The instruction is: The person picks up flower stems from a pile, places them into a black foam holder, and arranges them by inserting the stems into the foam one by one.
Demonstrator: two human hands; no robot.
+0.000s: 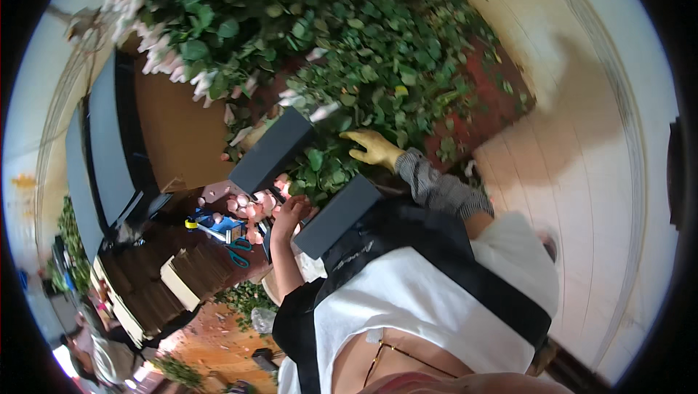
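Sorting cut roses at a cluttered workbench.

Fingers of the yellow-gloved right hand [372, 147] spread loosely, resting on the heap of green leafy rose stems [378, 59]. Bare left hand [288, 214] curled, fingertips seemingly pinching among the small pile of pale pink rose heads [251, 208]; exact grip hard to tell. Between both hands, a long dark grey rectangular box [273, 150], angled. Just left of the rose heads, teal-handled scissors [236, 250] on the brown table [174, 132].

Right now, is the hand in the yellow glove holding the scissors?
No. The yellow-gloved hand rests among green leaves, while the teal-handled scissors lie apart.
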